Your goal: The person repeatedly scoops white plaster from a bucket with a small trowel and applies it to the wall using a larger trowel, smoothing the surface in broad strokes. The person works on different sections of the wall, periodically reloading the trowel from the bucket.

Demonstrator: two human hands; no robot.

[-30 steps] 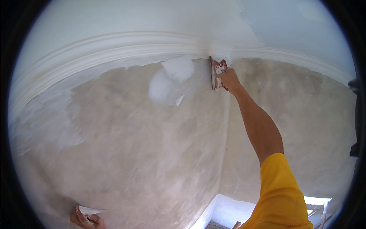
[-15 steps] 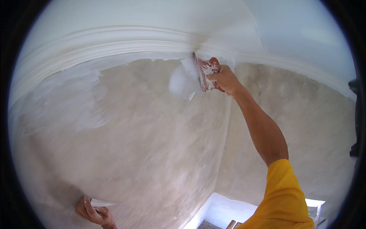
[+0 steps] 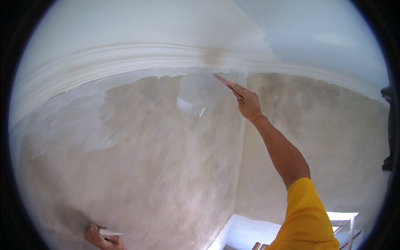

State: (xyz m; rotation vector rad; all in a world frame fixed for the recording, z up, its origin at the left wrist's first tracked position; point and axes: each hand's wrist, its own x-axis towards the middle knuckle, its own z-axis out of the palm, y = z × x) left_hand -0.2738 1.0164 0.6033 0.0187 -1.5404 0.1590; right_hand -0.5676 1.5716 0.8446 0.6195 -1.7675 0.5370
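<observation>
Right hand (image 3: 249,104) closed around a reddish, flat trowel (image 3: 225,81) seen edge-on just below the long white moulded cornice (image 3: 137,51), a yellow-sleeved person (image 3: 306,208) faces a mottled beige wall (image 3: 166,166); the left hand (image 3: 100,239), far below the cornice, grips a thin, pale scraper (image 3: 111,232). Too steep a blade could gouge the whitish patch (image 3: 193,91) beneath the cornice; overreaching upward could nick its moulding.
</observation>
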